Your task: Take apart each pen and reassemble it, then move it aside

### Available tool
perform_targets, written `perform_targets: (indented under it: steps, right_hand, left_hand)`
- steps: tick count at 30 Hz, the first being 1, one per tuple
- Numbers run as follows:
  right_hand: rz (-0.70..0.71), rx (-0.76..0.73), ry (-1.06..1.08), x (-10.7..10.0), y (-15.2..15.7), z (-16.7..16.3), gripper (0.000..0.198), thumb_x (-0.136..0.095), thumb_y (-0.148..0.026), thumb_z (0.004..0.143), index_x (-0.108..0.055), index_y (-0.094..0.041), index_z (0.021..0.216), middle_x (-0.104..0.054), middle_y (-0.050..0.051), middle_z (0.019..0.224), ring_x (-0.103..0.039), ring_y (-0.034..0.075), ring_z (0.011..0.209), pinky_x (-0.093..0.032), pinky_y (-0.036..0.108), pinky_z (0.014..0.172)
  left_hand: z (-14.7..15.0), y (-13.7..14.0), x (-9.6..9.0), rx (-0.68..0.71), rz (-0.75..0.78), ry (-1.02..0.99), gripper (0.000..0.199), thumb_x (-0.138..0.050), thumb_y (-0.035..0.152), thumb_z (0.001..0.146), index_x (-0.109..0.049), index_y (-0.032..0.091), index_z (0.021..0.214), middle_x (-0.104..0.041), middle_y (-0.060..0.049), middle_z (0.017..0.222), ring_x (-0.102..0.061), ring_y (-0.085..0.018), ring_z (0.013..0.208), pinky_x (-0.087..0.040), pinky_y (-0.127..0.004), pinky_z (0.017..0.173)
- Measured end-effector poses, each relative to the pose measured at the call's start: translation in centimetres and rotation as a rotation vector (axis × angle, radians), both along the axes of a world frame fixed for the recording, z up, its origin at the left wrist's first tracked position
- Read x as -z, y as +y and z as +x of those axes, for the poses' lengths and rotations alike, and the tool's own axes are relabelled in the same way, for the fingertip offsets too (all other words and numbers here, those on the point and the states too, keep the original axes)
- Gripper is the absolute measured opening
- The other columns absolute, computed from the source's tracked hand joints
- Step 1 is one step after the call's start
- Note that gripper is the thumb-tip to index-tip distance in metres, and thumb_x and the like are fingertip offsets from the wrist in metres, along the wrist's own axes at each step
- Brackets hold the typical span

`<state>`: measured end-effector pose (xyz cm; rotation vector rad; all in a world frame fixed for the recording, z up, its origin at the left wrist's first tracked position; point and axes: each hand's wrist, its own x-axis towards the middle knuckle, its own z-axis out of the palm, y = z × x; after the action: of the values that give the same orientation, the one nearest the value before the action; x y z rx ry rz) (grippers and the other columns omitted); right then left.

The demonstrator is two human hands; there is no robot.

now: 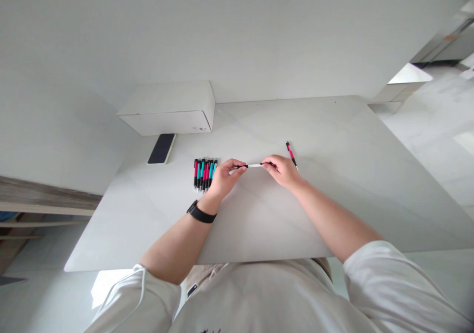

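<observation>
A pen (255, 165) with a white middle and black ends is held level between my two hands, above the table. My left hand (225, 177) pinches its left black end between thumb and fingers. At the other end, the thumb and fingers of my right hand (283, 171) close on the black part. Just left of my left hand lies a row of several pink and teal pens (203, 174) with black grips, side by side; my hand partly covers the row's right edge. A single pink pen (291, 151) rests just beyond my right hand.
A white box (166, 122) stands at the back left against the wall. In front of it lies a dark-screened phone (161, 149). The white table (355, 185) has its near edge at my body.
</observation>
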<state>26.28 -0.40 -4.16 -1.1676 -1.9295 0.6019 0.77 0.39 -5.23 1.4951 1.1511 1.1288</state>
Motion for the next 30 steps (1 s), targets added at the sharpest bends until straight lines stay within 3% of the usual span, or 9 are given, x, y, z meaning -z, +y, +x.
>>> perform_targets:
  steps: [5,12,16,21,23,25,30]
  right_hand:
    - [0.067,-0.021,0.042,0.5,0.1,0.1,0.025,-0.069,-0.045,0.097,-0.071,-0.029,0.117,-0.071,0.006,0.104,-0.065,0.021,0.082,-0.054,0.035,0.077]
    - [0.098,-0.003,0.022,0.5,0.1,0.1,0.016,-0.066,-0.039,0.1,-0.073,-0.029,0.11,-0.072,0.004,0.097,-0.064,0.02,0.079,-0.053,0.034,0.076]
    - [-0.085,0.036,0.188,0.5,0.2,-0.1,0.02,-0.074,-0.045,0.093,-0.076,-0.028,0.103,-0.072,0.003,0.093,-0.063,0.019,0.077,-0.052,0.033,0.073]
    - [-0.484,0.022,0.789,0.8,1.2,0.0,0.031,-0.088,-0.048,0.079,-0.075,-0.027,0.098,-0.067,-0.001,0.08,-0.063,0.015,0.072,-0.054,0.028,0.066]
    - [-0.552,-0.001,0.986,0.8,1.7,0.3,0.033,-0.089,-0.048,0.078,-0.073,-0.027,0.097,-0.071,-0.001,0.091,-0.068,0.016,0.083,-0.058,0.028,0.073]
    - [-0.601,-0.008,1.09,0.7,1.9,0.6,0.035,-0.089,-0.05,0.077,-0.072,-0.027,0.097,-0.073,0.0,0.099,-0.07,0.016,0.09,-0.06,0.029,0.077]
    - [-0.665,0.018,1.107,0.8,1.9,0.7,0.047,-0.087,-0.049,0.08,-0.066,-0.031,0.118,-0.072,-0.002,0.088,-0.068,0.013,0.07,-0.057,0.025,0.06]
  left_hand:
    - [-0.3,0.1,0.1,0.024,-0.034,-0.021,0.031,-0.079,0.049,0.087,-0.077,0.021,0.102,-0.079,-0.008,0.096,-0.074,-0.021,0.092,-0.056,-0.034,0.086]
    - [-0.2,0.4,0.6,0.01,-0.006,-0.044,0.031,-0.083,0.047,0.083,-0.078,0.021,0.101,-0.079,-0.008,0.099,-0.073,-0.022,0.093,-0.057,-0.034,0.085]
    - [-0.1,0.2,0.5,0.014,0.021,-0.044,0.028,-0.082,0.045,0.085,-0.078,0.022,0.101,-0.078,-0.008,0.1,-0.073,-0.023,0.098,-0.057,-0.037,0.091]
    - [0.0,-0.5,-0.6,0.139,0.038,-0.052,0.033,-0.079,0.046,0.088,-0.077,0.022,0.111,-0.076,-0.011,0.117,-0.071,-0.025,0.109,-0.055,-0.041,0.101]
    - [0.0,-0.6,-1.1,0.099,0.068,-0.067,0.035,-0.068,0.05,0.096,-0.075,0.024,0.118,-0.07,-0.011,0.133,-0.066,-0.026,0.121,-0.053,-0.041,0.104]
    - [-0.2,-0.5,-1.3,0.025,0.054,-0.114,0.039,-0.057,0.055,0.101,-0.074,0.024,0.119,-0.07,-0.011,0.132,-0.064,-0.025,0.121,-0.055,-0.041,0.102]
    - [-0.3,-0.3,-1.0,-0.015,-0.02,-0.178,0.041,-0.054,0.057,0.102,-0.074,0.022,0.112,-0.07,-0.011,0.124,-0.066,-0.023,0.111,-0.057,-0.038,0.096]
